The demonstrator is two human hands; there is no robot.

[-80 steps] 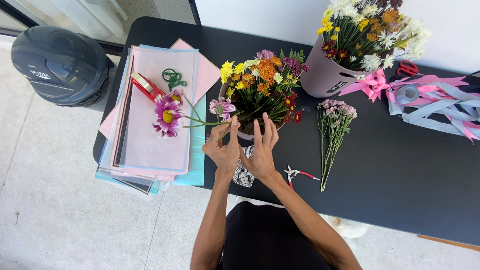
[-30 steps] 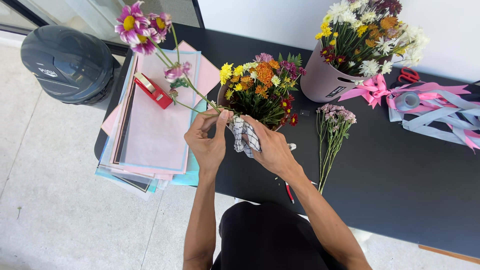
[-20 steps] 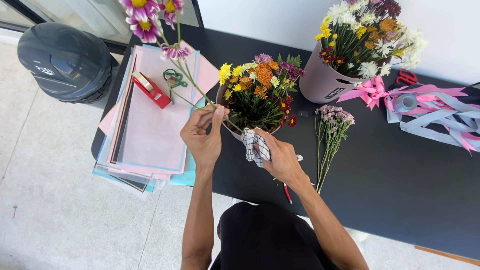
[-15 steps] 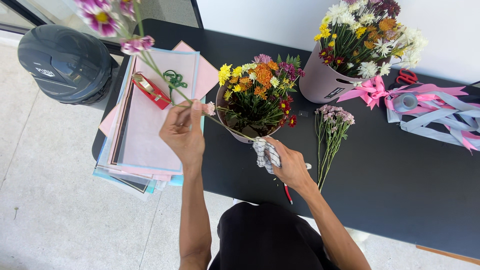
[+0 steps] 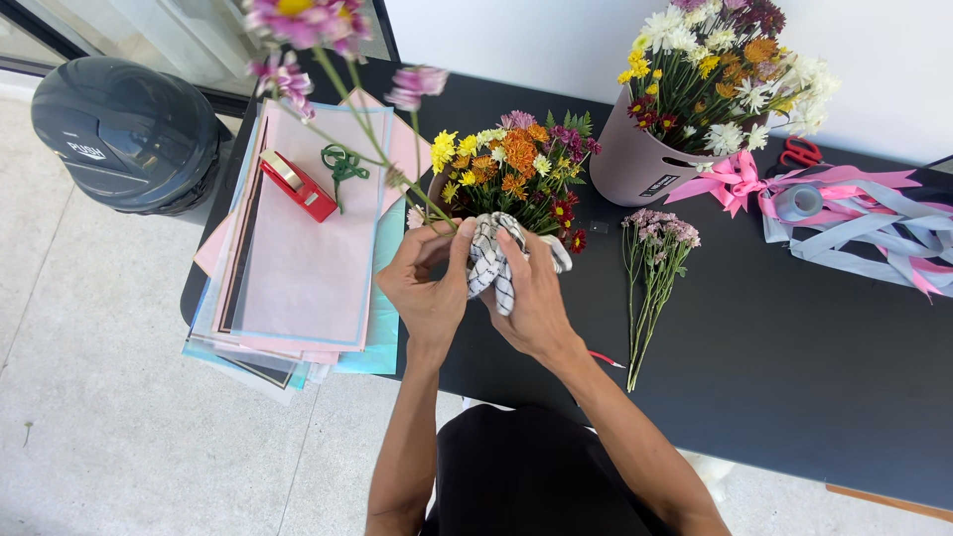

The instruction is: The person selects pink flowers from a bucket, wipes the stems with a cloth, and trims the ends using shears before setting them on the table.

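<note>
My left hand (image 5: 429,286) pinches the lower end of a long green stem of pink-purple daisy flowers (image 5: 298,22), which rise toward the top left, close to the camera. My right hand (image 5: 531,303) clutches a black-and-white checked cloth (image 5: 491,263) and presses it against the stem beside the left fingers. Both hands meet in front of a dark pot of yellow, orange and red flowers (image 5: 516,164) on the black table (image 5: 794,377).
A stack of pink and blue paper sheets (image 5: 298,248) lies at left with a red tape dispenser (image 5: 298,186) and green wire (image 5: 340,164). A mauve pot of mixed flowers (image 5: 715,69), loose pink stems (image 5: 650,268), ribbons (image 5: 874,213), red scissors (image 5: 800,152) and a dark helmet (image 5: 124,134) surround them.
My left hand lifted the daisy stem from the table and raised it high. My right hand picked up the checked cloth and has now brought it back against the stem.
</note>
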